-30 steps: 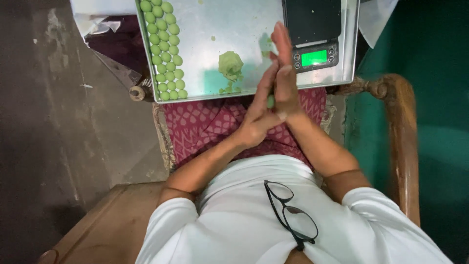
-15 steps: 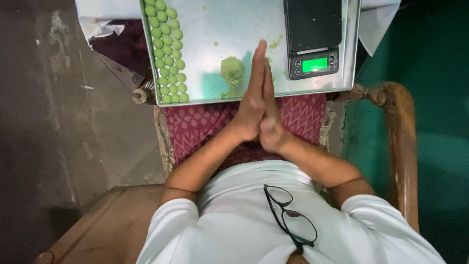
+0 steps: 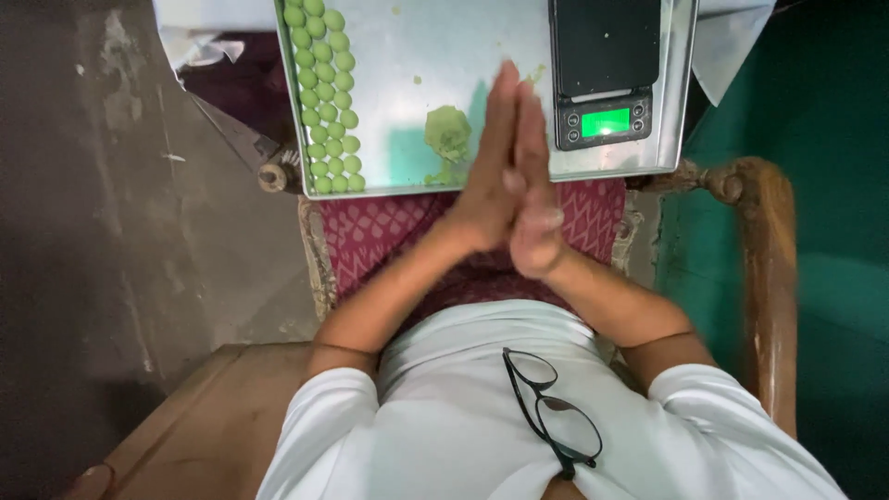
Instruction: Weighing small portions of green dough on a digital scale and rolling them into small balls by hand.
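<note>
Pressing palm to palm, left hand (image 3: pixel 489 181) and right hand (image 3: pixel 535 190) hover over the metal tray's (image 3: pixel 407 56) near edge; whatever the grip encloses is hidden. Just beyond the fingertips lies a green dough lump (image 3: pixel 448 131), seemingly soft, sticky, easily pinched from above. Rows of green balls (image 3: pixel 326 97) line the tray's left; a scale (image 3: pixel 604 69) sits right, its top cut off.

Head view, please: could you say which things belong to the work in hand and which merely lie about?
In use:
left hand and right hand, palms pressed together
green lump
green balls
metal tray
scale

Lying about:
eyeglasses
wooden chair arm
</note>
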